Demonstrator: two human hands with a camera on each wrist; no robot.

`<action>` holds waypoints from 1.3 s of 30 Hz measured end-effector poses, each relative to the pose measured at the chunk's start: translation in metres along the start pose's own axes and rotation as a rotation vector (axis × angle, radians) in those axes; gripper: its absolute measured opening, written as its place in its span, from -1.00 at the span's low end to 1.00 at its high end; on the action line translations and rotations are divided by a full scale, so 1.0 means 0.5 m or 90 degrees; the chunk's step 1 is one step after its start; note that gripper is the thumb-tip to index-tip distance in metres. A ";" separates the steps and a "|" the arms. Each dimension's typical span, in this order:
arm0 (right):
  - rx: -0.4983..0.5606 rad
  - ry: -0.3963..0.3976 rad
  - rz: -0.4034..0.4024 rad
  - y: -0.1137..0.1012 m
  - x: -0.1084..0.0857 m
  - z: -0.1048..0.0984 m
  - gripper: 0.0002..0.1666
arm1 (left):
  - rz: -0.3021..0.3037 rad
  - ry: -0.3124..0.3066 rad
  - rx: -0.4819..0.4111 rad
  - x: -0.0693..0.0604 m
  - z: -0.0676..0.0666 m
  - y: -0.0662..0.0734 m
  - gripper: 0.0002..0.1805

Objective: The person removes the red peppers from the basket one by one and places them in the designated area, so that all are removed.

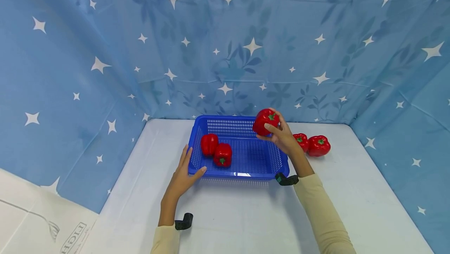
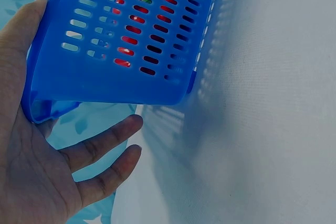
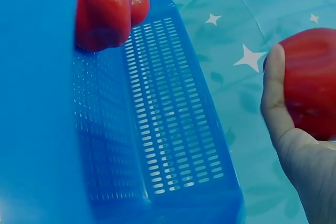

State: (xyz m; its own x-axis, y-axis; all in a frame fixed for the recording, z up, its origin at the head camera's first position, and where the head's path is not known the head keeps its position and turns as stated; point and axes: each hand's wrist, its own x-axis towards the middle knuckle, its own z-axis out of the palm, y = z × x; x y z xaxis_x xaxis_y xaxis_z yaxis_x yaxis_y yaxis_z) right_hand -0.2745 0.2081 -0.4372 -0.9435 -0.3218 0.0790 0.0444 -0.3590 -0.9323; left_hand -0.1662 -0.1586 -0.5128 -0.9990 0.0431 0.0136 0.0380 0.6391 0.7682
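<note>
Seemingly mid-placement, your right hand (image 1: 284, 137) grips a red bell pepper (image 1: 263, 121) near the far right corner of the blue plastic basket (image 1: 228, 117), your left hand (image 1: 182, 178) touches its near left corner, fingers spread, and lowering it inside likely comes next.

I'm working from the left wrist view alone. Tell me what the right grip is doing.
Observer: The right grip is holding a red bell pepper, its green stem showing in the head view.
Operator: Count what sits in the blue basket; I catch only glimpses.
Observer: Two peppers inside, both in the left half of it as the head view shows it.
Operator: Now report anything on the table to the right of the basket.
Observer: Two more peppers outside, also red, lie there side by side.
</note>
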 end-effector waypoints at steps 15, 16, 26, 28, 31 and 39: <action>0.062 -0.025 0.008 -0.013 -0.034 -0.016 -0.20 | 0.010 -0.001 0.002 0.003 -0.003 0.003 0.11; 0.066 -0.025 0.006 -0.015 -0.038 -0.017 -0.19 | 0.007 -0.001 0.002 0.003 -0.003 0.003 0.11; 0.044 0.000 -0.031 -0.037 -0.090 -0.042 -0.11 | 0.007 -0.001 -0.003 0.001 -0.002 0.005 0.12; 0.047 0.022 -0.050 -0.042 -0.104 -0.049 -0.13 | 0.007 -0.001 -0.005 0.001 -0.002 0.004 0.12; 0.049 0.066 -0.083 -0.052 -0.124 -0.061 -0.19 | 0.007 0.000 -0.003 0.001 -0.001 0.003 0.12; -0.080 0.207 -0.094 -0.067 -0.178 -0.080 -0.17 | 0.016 0.005 0.000 0.002 0.002 0.000 0.10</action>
State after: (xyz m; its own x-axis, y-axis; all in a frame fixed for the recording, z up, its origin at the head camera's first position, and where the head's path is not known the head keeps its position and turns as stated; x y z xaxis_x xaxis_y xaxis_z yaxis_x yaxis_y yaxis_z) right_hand -0.2053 0.2838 -0.4269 -0.9925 0.0281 0.1188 -0.1220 -0.2641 -0.9568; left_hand -0.1671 -0.1579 -0.5133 -0.9979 0.0525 0.0385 0.0631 0.6374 0.7679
